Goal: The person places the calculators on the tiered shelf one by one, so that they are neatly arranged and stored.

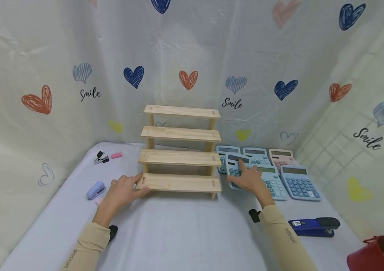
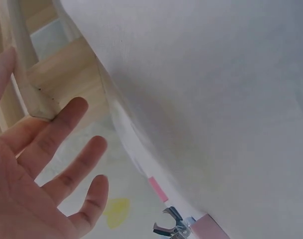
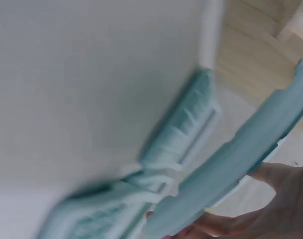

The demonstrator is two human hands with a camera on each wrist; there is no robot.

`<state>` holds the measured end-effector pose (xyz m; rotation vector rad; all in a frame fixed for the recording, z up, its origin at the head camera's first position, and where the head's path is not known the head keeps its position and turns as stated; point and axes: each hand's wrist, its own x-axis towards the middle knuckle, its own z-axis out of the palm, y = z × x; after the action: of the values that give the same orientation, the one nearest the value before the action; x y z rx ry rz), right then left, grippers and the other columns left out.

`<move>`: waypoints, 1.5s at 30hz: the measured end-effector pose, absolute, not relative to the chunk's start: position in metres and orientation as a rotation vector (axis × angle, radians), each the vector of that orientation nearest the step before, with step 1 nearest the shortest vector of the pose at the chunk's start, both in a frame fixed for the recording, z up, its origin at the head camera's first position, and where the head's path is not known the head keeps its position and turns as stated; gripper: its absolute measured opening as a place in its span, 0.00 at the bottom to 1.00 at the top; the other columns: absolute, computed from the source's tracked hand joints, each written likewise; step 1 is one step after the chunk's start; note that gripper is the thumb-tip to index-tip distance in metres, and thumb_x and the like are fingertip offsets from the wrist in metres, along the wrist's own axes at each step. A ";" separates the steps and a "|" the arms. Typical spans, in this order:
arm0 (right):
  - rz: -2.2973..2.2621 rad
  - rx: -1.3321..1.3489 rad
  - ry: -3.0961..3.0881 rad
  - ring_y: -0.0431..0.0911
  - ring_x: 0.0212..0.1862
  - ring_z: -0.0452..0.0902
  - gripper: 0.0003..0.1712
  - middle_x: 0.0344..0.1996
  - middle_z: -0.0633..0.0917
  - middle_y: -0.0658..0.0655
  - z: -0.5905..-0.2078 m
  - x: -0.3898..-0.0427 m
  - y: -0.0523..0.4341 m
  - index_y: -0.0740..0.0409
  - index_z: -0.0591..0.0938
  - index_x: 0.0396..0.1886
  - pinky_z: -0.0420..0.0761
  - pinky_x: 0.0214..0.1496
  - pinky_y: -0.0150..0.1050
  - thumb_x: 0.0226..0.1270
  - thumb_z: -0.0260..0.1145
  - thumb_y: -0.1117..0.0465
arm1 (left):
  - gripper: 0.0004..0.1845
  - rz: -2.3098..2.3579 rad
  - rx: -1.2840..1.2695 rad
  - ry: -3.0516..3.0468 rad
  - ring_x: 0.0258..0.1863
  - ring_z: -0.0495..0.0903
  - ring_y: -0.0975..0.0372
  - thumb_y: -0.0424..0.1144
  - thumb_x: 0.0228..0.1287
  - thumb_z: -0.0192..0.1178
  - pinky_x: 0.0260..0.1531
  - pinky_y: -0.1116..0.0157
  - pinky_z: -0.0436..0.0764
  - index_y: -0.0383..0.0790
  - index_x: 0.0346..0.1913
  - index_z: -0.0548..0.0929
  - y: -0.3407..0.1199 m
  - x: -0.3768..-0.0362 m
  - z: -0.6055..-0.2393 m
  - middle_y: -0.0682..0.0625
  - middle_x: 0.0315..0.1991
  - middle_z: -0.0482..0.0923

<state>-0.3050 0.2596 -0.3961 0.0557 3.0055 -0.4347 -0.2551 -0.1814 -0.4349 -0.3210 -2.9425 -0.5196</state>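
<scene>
A stepped wooden rack [image 1: 179, 182] stands at the back middle of the table. My left hand [image 1: 120, 194] is at the left end of its lowest board, thumb and index finger on either side of the wood. In the left wrist view the other fingers [image 2: 74, 174] are spread and straight. My right hand [image 1: 248, 180] grips a light blue calculator [image 1: 234, 165] by its edges, just right of the rack. In the right wrist view this calculator [image 3: 231, 159] is seen edge-on, lifted apart from the calculators lying behind it.
Several blue calculators [image 1: 301, 182] and a pink calculator [image 1: 281, 156] lie at the back right. A dark blue stapler [image 1: 313, 227] and a red container [image 1: 368, 256] with sticks are nearer. On the left lie a small blue stapler [image 1: 96, 190], a black clip-like tool [image 1: 101, 158] and a pink block [image 1: 116, 155].
</scene>
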 end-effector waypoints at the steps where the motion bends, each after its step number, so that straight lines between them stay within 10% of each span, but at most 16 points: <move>1: -0.458 0.040 3.036 0.88 0.70 0.40 0.61 0.70 0.43 0.91 -0.390 -0.305 0.261 0.57 0.44 0.82 0.60 0.64 0.79 0.63 0.56 0.28 | 0.40 -0.524 -0.323 -2.948 0.52 0.82 0.42 0.64 0.64 0.62 0.44 0.38 0.74 0.40 0.70 0.74 -0.181 -0.256 -0.434 0.35 0.55 0.84; 19: -0.624 -0.354 3.470 0.76 0.74 0.49 0.51 0.76 0.53 0.78 -0.286 -0.367 0.194 0.50 0.59 0.79 0.59 0.68 0.74 0.62 0.59 0.31 | 0.42 -0.643 -0.287 -2.980 0.56 0.80 0.41 0.65 0.63 0.62 0.51 0.35 0.74 0.41 0.71 0.72 -0.185 -0.256 -0.426 0.34 0.59 0.81; 32: -0.284 -0.325 3.456 0.69 0.69 0.59 0.54 0.68 0.66 0.77 -0.266 -0.420 0.133 0.50 0.65 0.76 0.58 0.73 0.63 0.59 0.50 0.19 | 0.42 -0.695 -0.310 -2.992 0.54 0.82 0.44 0.66 0.61 0.63 0.50 0.38 0.76 0.41 0.71 0.73 -0.176 -0.256 -0.437 0.37 0.60 0.82; 45: -0.327 -0.515 3.299 0.65 0.76 0.54 0.51 0.75 0.58 0.74 -0.262 -0.426 0.077 0.45 0.60 0.80 0.61 0.77 0.58 0.66 0.46 0.21 | 0.42 -0.676 -0.298 -2.969 0.44 0.82 0.50 0.65 0.60 0.65 0.46 0.41 0.78 0.40 0.70 0.74 -0.185 -0.255 -0.432 0.34 0.57 0.83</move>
<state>-0.4259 0.0766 -0.2615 -0.5155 3.2994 -0.3268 -0.2547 -0.1851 -0.4316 -0.2982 -2.9686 -0.6757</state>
